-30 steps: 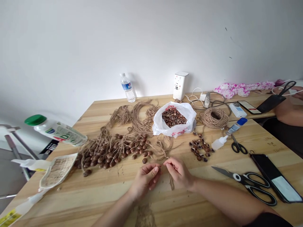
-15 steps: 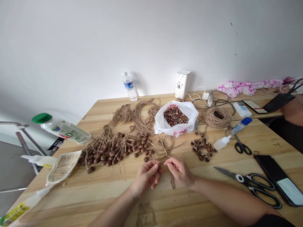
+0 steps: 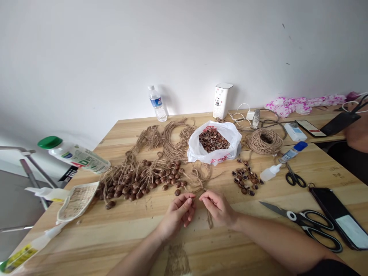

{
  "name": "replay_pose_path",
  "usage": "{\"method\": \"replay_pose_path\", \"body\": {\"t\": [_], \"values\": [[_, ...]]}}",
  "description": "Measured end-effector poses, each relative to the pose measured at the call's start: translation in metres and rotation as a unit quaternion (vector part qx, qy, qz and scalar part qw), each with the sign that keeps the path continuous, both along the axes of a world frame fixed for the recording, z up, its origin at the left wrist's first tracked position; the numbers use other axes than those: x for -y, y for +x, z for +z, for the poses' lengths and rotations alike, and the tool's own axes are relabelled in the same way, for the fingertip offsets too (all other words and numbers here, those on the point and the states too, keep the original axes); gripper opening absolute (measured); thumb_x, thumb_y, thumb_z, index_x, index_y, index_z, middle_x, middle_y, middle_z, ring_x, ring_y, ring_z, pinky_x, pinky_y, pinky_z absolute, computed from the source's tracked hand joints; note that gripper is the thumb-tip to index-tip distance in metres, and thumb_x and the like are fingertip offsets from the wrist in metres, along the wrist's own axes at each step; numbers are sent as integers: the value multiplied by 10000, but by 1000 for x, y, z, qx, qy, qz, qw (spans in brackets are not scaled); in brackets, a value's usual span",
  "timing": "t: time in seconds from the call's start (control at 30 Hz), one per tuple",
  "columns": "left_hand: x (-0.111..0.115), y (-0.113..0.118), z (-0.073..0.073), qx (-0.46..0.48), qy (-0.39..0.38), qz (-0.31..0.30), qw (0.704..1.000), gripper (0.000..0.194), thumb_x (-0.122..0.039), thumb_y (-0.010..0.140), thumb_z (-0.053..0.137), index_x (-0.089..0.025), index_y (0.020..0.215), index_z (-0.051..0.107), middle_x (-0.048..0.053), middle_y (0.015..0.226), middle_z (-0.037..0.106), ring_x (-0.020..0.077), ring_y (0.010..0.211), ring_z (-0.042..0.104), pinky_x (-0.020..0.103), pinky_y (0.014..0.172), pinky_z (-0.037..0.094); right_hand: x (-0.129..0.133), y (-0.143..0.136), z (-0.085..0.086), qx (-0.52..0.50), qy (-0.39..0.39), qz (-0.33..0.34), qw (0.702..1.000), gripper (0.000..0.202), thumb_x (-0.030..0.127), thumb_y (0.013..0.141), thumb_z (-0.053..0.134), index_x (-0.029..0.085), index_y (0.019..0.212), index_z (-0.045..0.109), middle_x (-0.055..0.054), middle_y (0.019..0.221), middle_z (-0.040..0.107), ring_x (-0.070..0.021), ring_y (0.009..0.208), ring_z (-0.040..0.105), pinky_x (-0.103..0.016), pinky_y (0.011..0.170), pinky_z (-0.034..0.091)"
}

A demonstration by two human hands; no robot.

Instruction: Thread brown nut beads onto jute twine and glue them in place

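My left hand (image 3: 178,214) is closed in a pinch, thumb against the forefinger, just above the table. Close to its right, my right hand (image 3: 217,209) pinches too, the two sets of fingertips a small gap apart. Whatever lies between the fingers is too small to make out. Strands of twine (image 3: 210,220) show below and between the hands, joining a loose twine tangle (image 3: 198,174) behind them. To the left spreads a pile of brown nut-like balls (image 3: 135,184) tied on twine cords. Halved shells (image 3: 245,178) lie scattered beyond my right hand.
A white plastic bag (image 3: 198,151) of shells stands behind, beside a twine roll (image 3: 266,142). Large scissors (image 3: 304,222), small scissors (image 3: 295,178), a glue bottle (image 3: 270,173) and a black phone-like object (image 3: 333,211) lie right. Left are a woven tray (image 3: 79,201) and a green-capped bottle (image 3: 83,157).
Both hands keep nearly the same pinched pose and place; the left fingertips have shifted very slightly. The view has tilted a little. Nothing else has visibly moved.
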State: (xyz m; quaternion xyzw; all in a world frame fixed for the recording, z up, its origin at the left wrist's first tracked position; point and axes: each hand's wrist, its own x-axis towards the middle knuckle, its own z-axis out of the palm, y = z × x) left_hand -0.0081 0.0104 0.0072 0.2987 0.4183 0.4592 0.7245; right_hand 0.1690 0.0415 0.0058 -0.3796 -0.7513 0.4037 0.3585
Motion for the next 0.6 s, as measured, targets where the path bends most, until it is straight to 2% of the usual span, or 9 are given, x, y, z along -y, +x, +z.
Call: {"method": "replay_pose_path", "body": {"t": [0.23, 0.47, 0.6], "values": [[-1, -1, 0, 28, 15, 5, 999, 416, -430, 725, 690, -113, 981, 606, -9, 691, 533, 39, 422, 402, 150, 310, 251, 0, 0, -1, 0, 3, 0, 1000, 239, 279, 921, 402, 173, 878, 612, -9, 703, 579, -120, 622, 513, -231, 592, 404], [-3, -1, 1, 64, 2, -4, 998, 365, -429, 752, 664, -113, 927, 611, 30, 729, 579, 63, 446, 466, 160, 313, 286, 0, 1, 0, -5, -4, 10, 1000, 231, 283, 922, 410, 177, 887, 612, -13, 731, 587, -124, 648, 530, -237, 614, 416], [-4, -2, 0, 63, -3, 1, 998, 361, -399, 718, 705, -114, 919, 614, 26, 723, 589, 51, 423, 452, 152, 304, 268, 0, 2, -2, -3, 3, 10, 1000, 237, 278, 923, 406, 175, 887, 616, -15, 737, 597, -132, 673, 551, -246, 638, 426]]}}
